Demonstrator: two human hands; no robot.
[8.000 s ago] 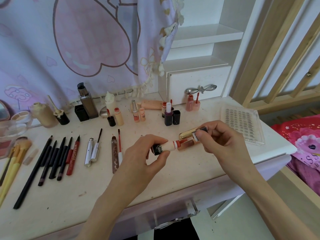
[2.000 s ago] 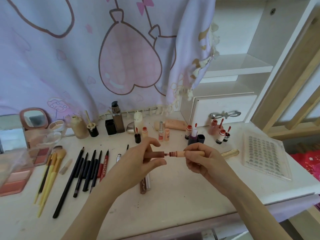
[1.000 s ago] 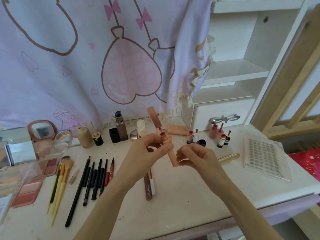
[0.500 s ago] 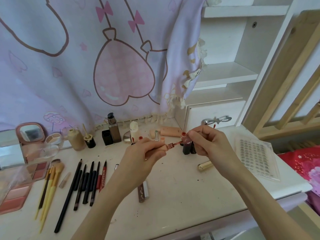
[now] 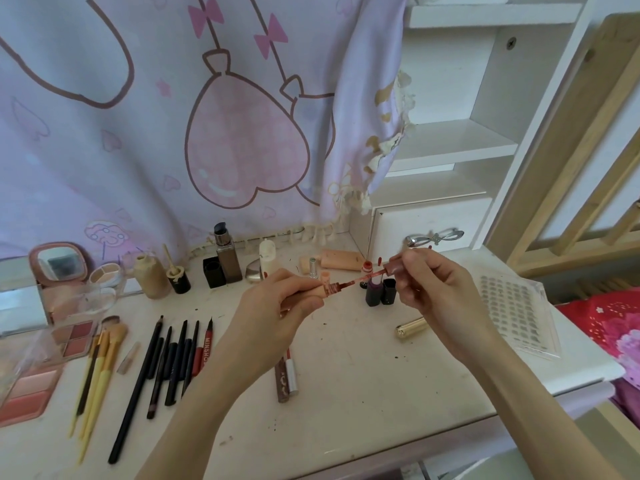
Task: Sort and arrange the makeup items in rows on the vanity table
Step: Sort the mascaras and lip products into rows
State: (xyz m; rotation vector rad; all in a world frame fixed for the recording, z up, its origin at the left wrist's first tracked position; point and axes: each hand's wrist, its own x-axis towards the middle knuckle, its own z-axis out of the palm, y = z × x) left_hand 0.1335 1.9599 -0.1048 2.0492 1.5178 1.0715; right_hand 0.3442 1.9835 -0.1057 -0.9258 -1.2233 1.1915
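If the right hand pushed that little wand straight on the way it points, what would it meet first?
Most likely the open neck of the lip gloss tube that the left hand holds: the right hand aims the applicator wand at it.

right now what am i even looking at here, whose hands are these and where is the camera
There is no machine: a person wears one camera on the head, looking down at their own bare hands over a vanity table. The left hand grips a peach lip gloss tube. The right hand pinches its cap, with the wand drawn partly out of the tube. On the table lie a row of pencils, brushes, blush palettes, a gold lipstick, a lash tray, and small bottles along the back.
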